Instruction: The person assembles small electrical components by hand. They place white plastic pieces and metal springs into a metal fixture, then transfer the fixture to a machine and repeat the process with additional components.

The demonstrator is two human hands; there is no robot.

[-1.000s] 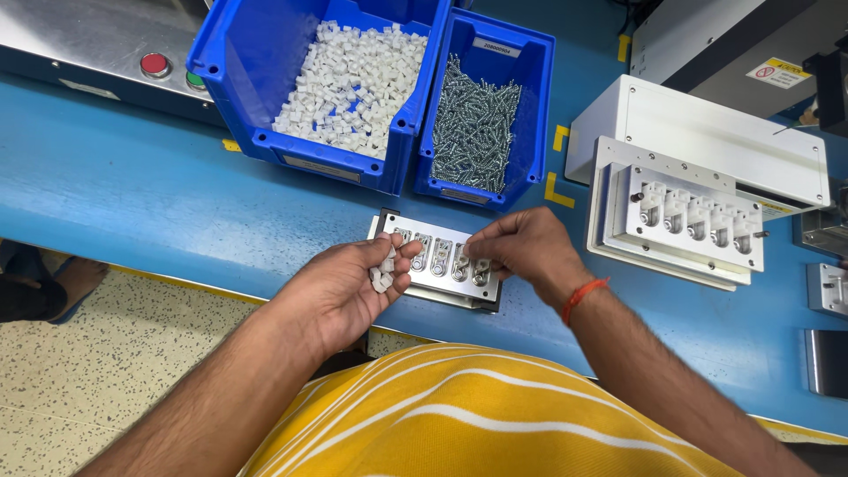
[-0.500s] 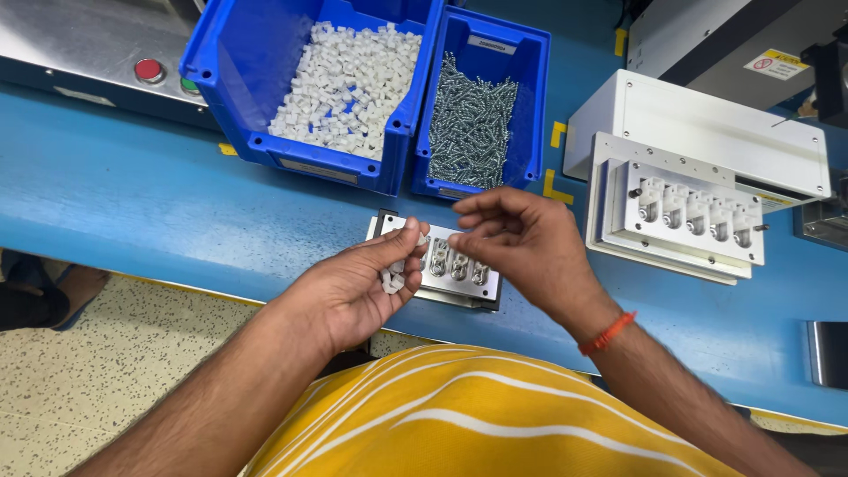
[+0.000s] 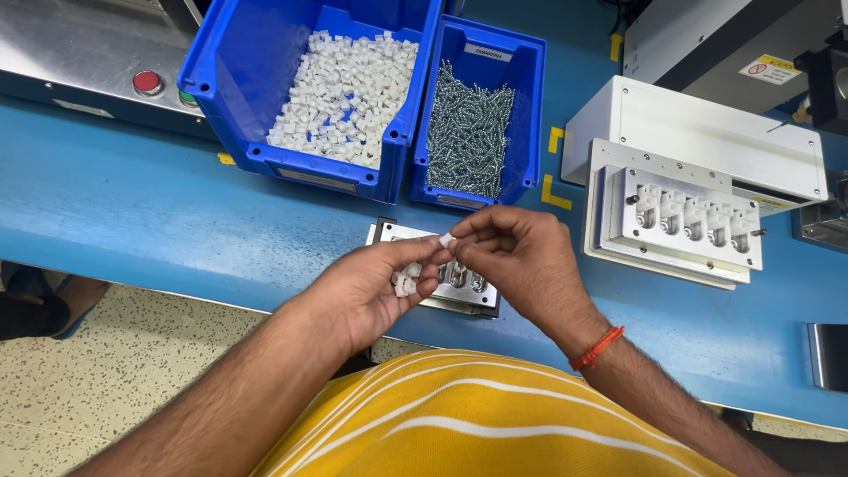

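My left hand (image 3: 371, 291) is cupped palm up over a small metal jig plate (image 3: 459, 281) on the blue bench and holds a few small white plastic pieces (image 3: 406, 281). One more white piece (image 3: 447, 239) is pinched between the fingertips of both hands. My right hand (image 3: 521, 261) hovers above the jig with its thumb and forefinger closed on that piece. Much of the jig is hidden under my hands.
A large blue bin (image 3: 265, 97) of white plastic pieces and a smaller blue bin (image 3: 526, 106) of metal screws stand behind the jig. A white fixture block (image 3: 680, 216) with several slots sits at the right. A metal panel with a red button (image 3: 147, 82) is far left.
My right hand has lifted off the jig and come to the left hand's fingertips, where it now pinches one white piece. The left hand has turned slightly more palm up.
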